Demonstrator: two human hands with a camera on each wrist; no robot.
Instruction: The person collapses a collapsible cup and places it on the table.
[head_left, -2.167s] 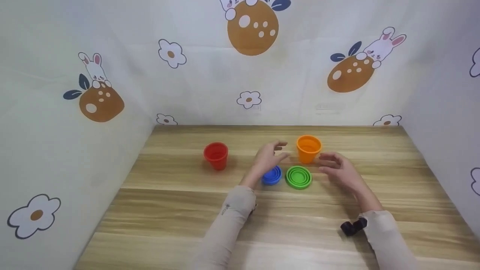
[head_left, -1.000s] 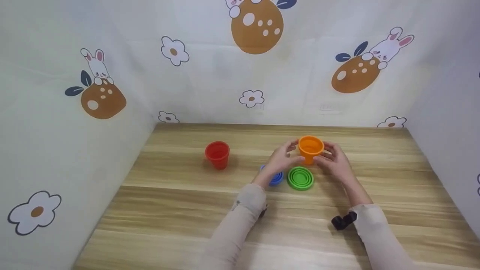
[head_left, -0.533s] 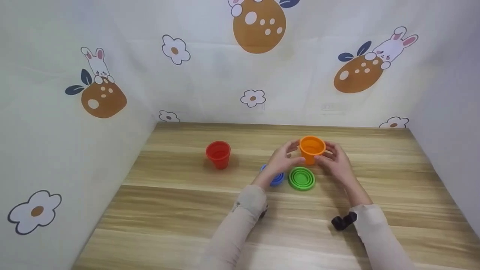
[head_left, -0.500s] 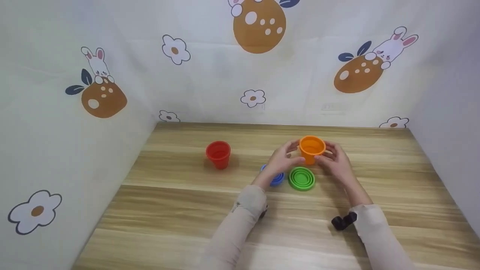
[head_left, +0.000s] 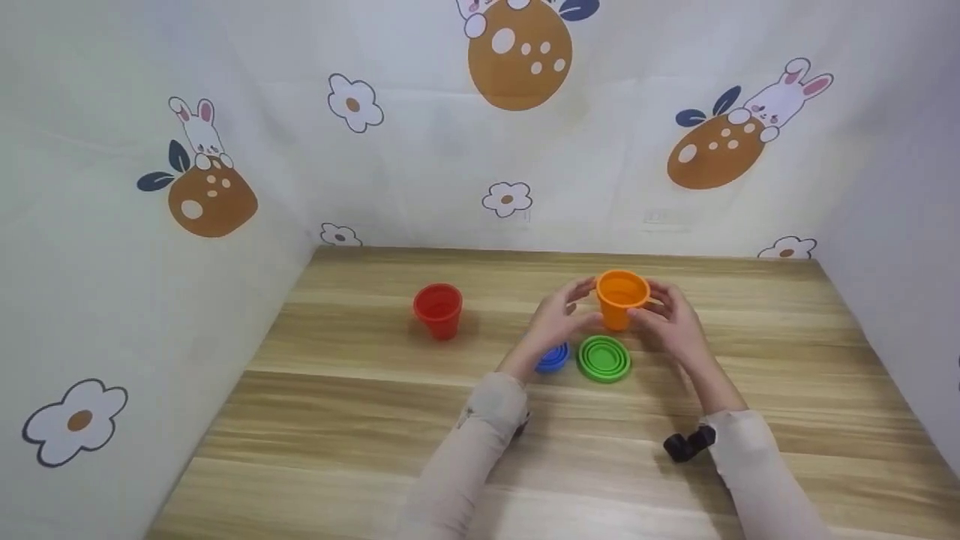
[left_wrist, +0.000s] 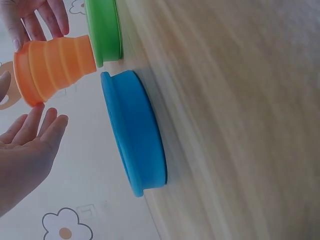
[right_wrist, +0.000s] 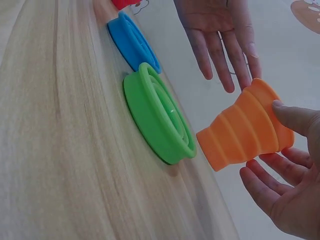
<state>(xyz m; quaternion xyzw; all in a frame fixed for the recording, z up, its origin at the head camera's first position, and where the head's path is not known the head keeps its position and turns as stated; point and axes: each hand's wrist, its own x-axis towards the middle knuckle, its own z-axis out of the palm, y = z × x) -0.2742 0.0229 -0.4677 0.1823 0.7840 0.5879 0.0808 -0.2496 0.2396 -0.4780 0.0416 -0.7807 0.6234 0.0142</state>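
- While both hands framed it from either side, the orange cup [head_left: 614, 313] was upright and fully extended above or on the wooden table [head_left: 337, 420]; whether its base touched the wood could not be told.
- To the orange cup's right, the right hand [head_left: 675, 326] gripped it near the rim, thumb on the near side and fingers curled behind.
- To its left, the left hand [head_left: 556, 319] was open, fingers loosely extended – a fingertip touched the rim without closing round it.
- Just on the person's side of the orange cup lay the green cup [head_left: 604, 358], folded flat; the blue cup [head_left: 553, 358], also flat, lay nearer and to the left, partly hidden by the left wrist.
- Well to its left stood the red cup [head_left: 439, 311], extended.
- The step in hand seemed to be steadying or positioning the orange cup – the next move probably called for keeping it level and clear of the green rim.
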